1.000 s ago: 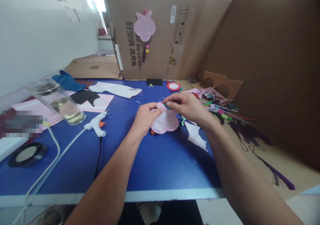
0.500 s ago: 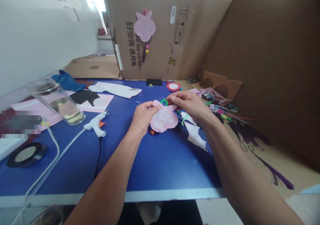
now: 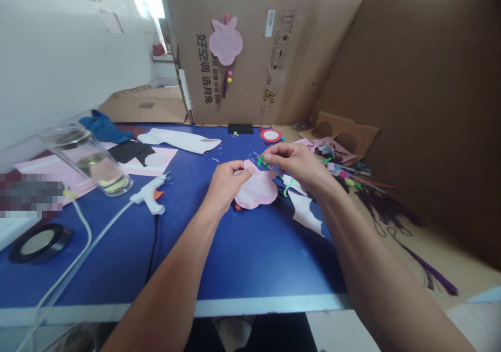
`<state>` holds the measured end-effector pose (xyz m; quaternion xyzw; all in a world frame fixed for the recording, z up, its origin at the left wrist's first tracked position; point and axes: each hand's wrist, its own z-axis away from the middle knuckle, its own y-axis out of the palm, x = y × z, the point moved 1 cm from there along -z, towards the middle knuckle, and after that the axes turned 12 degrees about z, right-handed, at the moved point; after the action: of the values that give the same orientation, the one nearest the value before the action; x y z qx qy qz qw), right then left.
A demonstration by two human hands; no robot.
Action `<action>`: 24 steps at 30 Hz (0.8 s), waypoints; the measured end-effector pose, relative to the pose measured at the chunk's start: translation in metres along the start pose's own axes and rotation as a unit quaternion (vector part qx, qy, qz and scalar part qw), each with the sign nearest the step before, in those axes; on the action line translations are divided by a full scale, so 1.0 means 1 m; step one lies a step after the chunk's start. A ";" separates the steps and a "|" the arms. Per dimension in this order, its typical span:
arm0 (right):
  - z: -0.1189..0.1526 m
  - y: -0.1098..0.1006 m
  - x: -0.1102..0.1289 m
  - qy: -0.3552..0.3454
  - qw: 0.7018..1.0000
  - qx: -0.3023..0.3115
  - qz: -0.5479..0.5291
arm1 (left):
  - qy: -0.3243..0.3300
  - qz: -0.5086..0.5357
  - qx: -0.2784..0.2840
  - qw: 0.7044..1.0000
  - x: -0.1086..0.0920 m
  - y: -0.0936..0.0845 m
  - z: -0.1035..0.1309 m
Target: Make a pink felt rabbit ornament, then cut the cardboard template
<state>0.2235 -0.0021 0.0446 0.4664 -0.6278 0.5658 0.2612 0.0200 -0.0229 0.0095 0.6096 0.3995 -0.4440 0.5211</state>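
My left hand (image 3: 227,184) pinches the upper left edge of a pink scalloped cutout (image 3: 256,189) with two pointed ears, held above the blue tabletop. Close to the cutout's top, my right hand (image 3: 291,160) has its thumb and fingertips closed on a small bright green strip (image 3: 262,160). Whether that strip touches the pink piece I cannot tell. An orange bead (image 3: 237,207) shows under the cutout's lower left edge. Below my right hand lie a white scrap (image 3: 307,214) and another green curled piece (image 3: 288,186).
A white glue gun (image 3: 150,194) with its cable lies on the left, near a glass jar of liquid (image 3: 102,167) and black tape (image 3: 39,243). A similar pink cutout (image 3: 226,41) hangs on the cardboard wall. Scissors (image 3: 379,227) and purple tassels (image 3: 428,268) lie right.
The green strip, a rounded loop at the cutout's top before, now looks narrower and sits slightly right at my right fingertips. The pink cutout has shifted slightly.
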 end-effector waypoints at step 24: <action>0.001 0.004 0.003 -0.090 0.975 -0.069 0.191 | -0.009 -0.008 -0.003 1.000 0.003 -0.001 0.000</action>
<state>0.2195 -0.0046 0.0451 0.3674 -0.7638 0.5164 0.1222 0.0195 -0.0223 0.0066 0.6009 0.4006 -0.4523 0.5233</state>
